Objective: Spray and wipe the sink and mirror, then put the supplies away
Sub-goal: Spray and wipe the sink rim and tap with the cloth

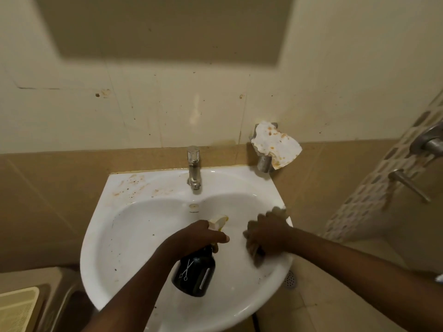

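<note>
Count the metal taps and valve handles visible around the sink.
3: a chrome basin tap at the white sink's back rim, a paper-draped wall valve to its right, and shower mixer handles at far right. Others may be out of view.

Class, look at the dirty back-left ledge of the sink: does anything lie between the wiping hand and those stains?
Nothing visible blocks it. The right hand wipes at the sink's right rim; open basin separates it from the stains. The left hand with spray bottle sits nearer.
</note>
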